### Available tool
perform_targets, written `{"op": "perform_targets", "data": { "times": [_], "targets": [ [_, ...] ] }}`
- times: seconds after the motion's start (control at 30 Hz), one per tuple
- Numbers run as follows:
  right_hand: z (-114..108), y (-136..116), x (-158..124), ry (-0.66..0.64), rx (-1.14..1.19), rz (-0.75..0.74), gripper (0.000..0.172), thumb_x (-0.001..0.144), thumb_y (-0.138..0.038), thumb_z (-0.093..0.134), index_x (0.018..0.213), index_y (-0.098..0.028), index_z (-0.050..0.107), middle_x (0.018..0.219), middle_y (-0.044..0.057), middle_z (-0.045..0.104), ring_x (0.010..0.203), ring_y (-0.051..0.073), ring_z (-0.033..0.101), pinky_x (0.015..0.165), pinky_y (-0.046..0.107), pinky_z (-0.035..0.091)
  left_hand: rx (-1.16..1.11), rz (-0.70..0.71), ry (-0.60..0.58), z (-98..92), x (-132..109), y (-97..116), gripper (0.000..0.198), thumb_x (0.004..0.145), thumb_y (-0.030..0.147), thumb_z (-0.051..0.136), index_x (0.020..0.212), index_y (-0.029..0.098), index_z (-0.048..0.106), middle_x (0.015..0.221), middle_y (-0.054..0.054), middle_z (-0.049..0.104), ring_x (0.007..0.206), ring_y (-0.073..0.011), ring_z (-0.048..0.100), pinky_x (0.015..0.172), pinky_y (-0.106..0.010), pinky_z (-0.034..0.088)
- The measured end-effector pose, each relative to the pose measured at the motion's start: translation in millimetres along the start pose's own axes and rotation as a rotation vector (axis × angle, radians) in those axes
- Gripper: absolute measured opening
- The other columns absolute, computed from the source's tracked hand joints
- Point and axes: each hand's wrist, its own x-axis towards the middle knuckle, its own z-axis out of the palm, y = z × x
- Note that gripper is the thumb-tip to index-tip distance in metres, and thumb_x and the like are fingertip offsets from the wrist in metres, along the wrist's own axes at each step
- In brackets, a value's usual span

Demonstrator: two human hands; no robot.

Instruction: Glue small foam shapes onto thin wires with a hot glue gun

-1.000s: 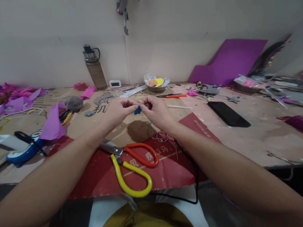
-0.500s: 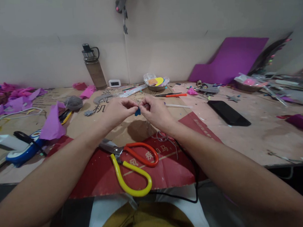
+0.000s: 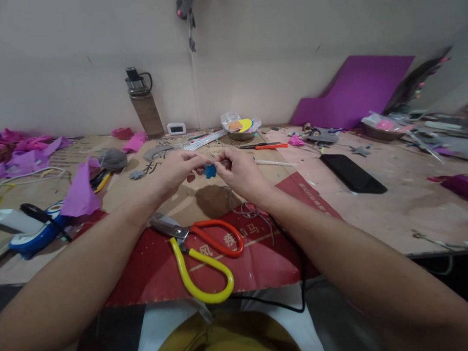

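Note:
Both my hands meet above the cardboard, fingertips close together. A small blue piece with a notched edge (image 3: 210, 170), perhaps felt, shows between them. My left hand (image 3: 182, 169) is closed in a pinch at its left edge. My right hand (image 3: 237, 171) is also pinched, its thumb tip against or very near the piece's right side; whatever lies between those fingers is too small to make out. Thin pale thread (image 3: 249, 210) lies in loose loops below my right hand. Large scissors with one red and one yellow handle (image 3: 212, 258) lie nearer me, blades slightly apart.
Red printed card (image 3: 268, 266) covers the table's front edge. A black phone (image 3: 352, 174) lies to the right, a grey yarn ball (image 3: 114, 159) and blue tape dispenser (image 3: 38, 233) to the left. Behind stand a bottle (image 3: 145, 107), small clock (image 3: 176, 128) and bowl (image 3: 242, 136).
My left fingers have shifted and loosened around the blue piece, so more of it shows, slightly further left. My right hand stays pinched in nearly the same place.

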Motion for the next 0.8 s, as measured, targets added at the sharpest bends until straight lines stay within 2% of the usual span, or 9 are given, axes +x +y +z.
{"op": "perform_targets", "data": {
  "times": [0.17,0.33,0.5,0.57,0.67,0.8],
  "targets": [
    [0,1,0,-0.02,-0.035,-0.018,0.007,0.081,-0.016,0.052,0.077,-0.018,0.057,0.074,0.002,0.058,0.071,0.015,0.051,0.068,0.028,0.037,0.13,0.05,-0.02,-3.8,1,0,0.02,0.071,0.037,0.07,0.076,0.018,0.076,0.061,-0.002,0.064,0.052,-0.0105,0.047,0.048,-0.024,0.033],
    [2,3,0,-0.035,-0.153,-0.091,0.005,0.081,-0.016,0.054,0.079,-0.019,0.058,0.082,0.004,0.061,0.077,0.016,0.052,0.072,0.029,0.038,0.352,0.194,0.05,-3.4,-3,4,0.011,0.069,0.028,0.072,0.073,0.018,0.076,0.064,-0.003,0.069,0.058,-0.0126,0.054,0.056,-0.026,0.038],
    [3,4,0,-0.027,-0.132,-0.119,0.005,0.084,-0.018,0.055,0.081,-0.019,0.059,0.084,0.004,0.062,0.078,0.016,0.053,0.073,0.029,0.039,0.487,0.276,0.097,-1.2,-5,4,0.008,0.071,0.025,0.068,0.07,0.019,0.074,0.06,0.0,0.066,0.055,-0.0117,0.051,0.055,-0.025,0.035],
    [4,4,-1,-0.004,-0.083,-0.093,0.006,0.085,-0.021,0.057,0.09,-0.018,0.06,0.085,0.005,0.062,0.077,0.016,0.053,0.072,0.029,0.039,0.485,0.281,0.113,-1.4,-4,3,0.009,0.072,0.024,0.067,0.07,0.019,0.073,0.059,0.0,0.064,0.055,-0.0115,0.05,0.055,-0.025,0.034],
    [4,4,-2,-0.004,0.025,-0.034,0.019,0.086,-0.023,0.056,0.104,-0.016,0.057,0.083,0.003,0.062,0.071,0.015,0.053,0.068,0.028,0.04,0.419,0.263,0.172,-4.2,-2,1,0.008,0.071,0.023,0.066,0.068,0.018,0.071,0.06,0.0,0.063,0.057,-0.0116,0.049,0.056,-0.025,0.035],
    [4,2,-3,-0.047,0.107,-0.025,0.011,0.088,-0.022,0.052,0.094,-0.016,0.06,0.083,0.003,0.064,0.072,0.014,0.055,0.069,0.027,0.04,0.276,0.241,0.291,-11.8,5,-6,0.009,0.071,0.026,0.067,0.068,0.017,0.069,0.063,0.0,0.063,0.058,-0.0107,0.049,0.055,-0.024,0.037]
  ]
}}
